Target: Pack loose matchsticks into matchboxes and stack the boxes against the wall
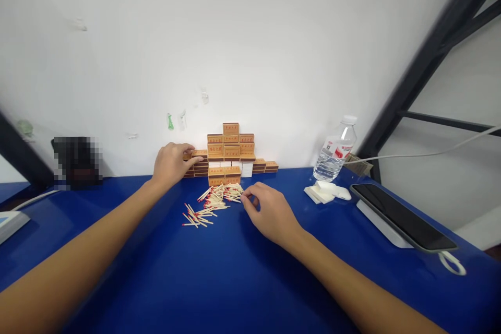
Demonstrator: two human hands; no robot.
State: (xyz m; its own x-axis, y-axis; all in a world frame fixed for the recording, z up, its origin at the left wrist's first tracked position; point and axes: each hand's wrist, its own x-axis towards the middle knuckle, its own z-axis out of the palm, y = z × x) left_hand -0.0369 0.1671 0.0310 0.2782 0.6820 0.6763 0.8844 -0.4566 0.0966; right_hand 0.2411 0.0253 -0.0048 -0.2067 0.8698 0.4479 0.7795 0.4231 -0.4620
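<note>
Orange matchboxes form a stepped stack [231, 149] against the wall, with one box on top and lower rows on both sides. My left hand [171, 163] is at the stack's left end, its thumb and fingers around a matchbox [187, 157] there. Part of that box is hidden by the hand. In front of the stack lies a loose pile of red-tipped matches [219, 196], with some spread out to the left. At the pile's right edge is my right hand [270, 212], thumb and forefinger pinched together. Whatever is between those fingertips is too small to make out.
A clear water bottle [335, 150] stands at right by the wall. Near it lie white pieces [327, 191] and a phone [403, 215] on a white stand, with a cable above. A dark pixelated object [77, 163] is at left on the blue table [203, 282].
</note>
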